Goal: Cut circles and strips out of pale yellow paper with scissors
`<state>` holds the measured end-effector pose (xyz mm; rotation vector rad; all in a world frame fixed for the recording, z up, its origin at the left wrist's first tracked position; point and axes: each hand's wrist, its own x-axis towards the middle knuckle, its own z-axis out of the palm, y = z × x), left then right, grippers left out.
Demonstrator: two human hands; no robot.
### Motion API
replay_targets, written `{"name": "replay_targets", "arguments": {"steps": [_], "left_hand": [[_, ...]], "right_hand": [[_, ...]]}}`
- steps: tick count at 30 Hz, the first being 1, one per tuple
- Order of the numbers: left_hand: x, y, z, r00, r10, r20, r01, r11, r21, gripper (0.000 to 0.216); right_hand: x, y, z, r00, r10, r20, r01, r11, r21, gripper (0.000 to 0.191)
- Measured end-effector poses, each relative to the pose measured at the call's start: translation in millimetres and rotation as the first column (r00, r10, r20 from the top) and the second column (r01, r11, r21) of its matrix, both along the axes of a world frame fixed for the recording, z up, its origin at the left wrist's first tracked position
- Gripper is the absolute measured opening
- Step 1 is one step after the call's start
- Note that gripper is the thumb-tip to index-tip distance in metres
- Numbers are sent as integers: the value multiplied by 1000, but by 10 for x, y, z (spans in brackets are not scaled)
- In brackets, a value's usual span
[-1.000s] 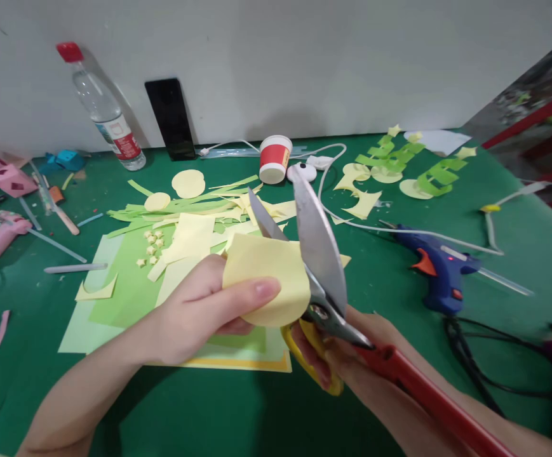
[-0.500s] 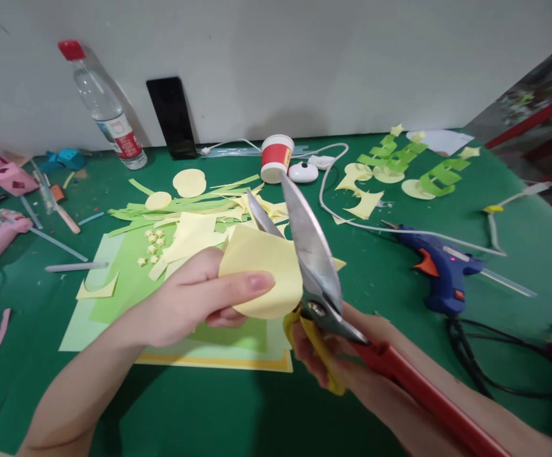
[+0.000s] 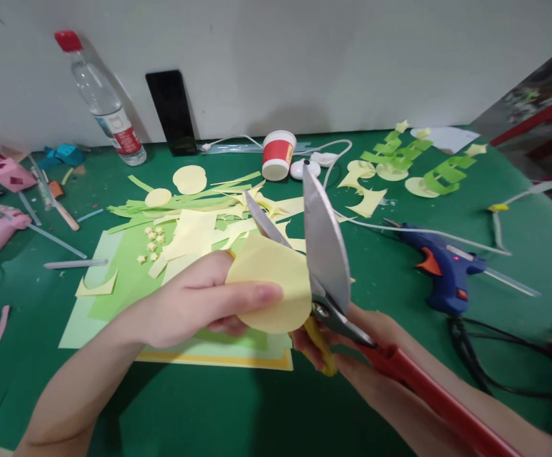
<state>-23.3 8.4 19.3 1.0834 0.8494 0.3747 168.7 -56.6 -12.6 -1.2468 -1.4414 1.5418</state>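
My left hand [image 3: 199,298] pinches a piece of pale yellow paper [image 3: 276,311], thumb on top and fingers beneath. The paper's near and right edges are rounded. My right hand [image 3: 323,343] is closed around large scissors [image 3: 328,254] with red and yellow handles; its fingers are partly hidden behind them. Their blades stand apart and point away from me, with the paper's right edge between them near the pivot. Behind the hands lie yellow paper scraps [image 3: 194,231], green strips [image 3: 161,208] and small folded stars [image 3: 154,240] on stacked green sheets [image 3: 114,317].
A blue glue gun [image 3: 447,273] rests at the right, its cable trailing forward. Farther back stand a paper cup [image 3: 278,155], a phone [image 3: 171,114] and a water bottle [image 3: 108,108] along the wall. Green curled paper pieces [image 3: 447,174] stand at the back right; pink paper shapes [image 3: 11,171] lie left.
The scissor blades have spread wider. The paper has turned slightly and shifted a little right and toward me, with both hands still gripping the same things.
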Motion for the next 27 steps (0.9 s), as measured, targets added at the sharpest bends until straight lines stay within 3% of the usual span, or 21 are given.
{"name": "replay_targets", "arguments": {"steps": [6,10,21,27], "left_hand": [[2,7,2,999,-2,51,4,999,-42,29],[-14,17,5,998,-13,68,17,998,-60,27],[-48,59,12,988,-50,143,73,984,-165,25],[-58,74,18,992,-44,121,67,980,-189,24]], "right_hand": [[101,-38,-121,999,18,41,-16,998,-54,15],[97,13,-151,997,69,43,-65,995,-81,21],[37,101,-118,978,185,98,-171,976,-138,14],[-11,61,-33,971,130,202,-105,986,-127,11]]}}
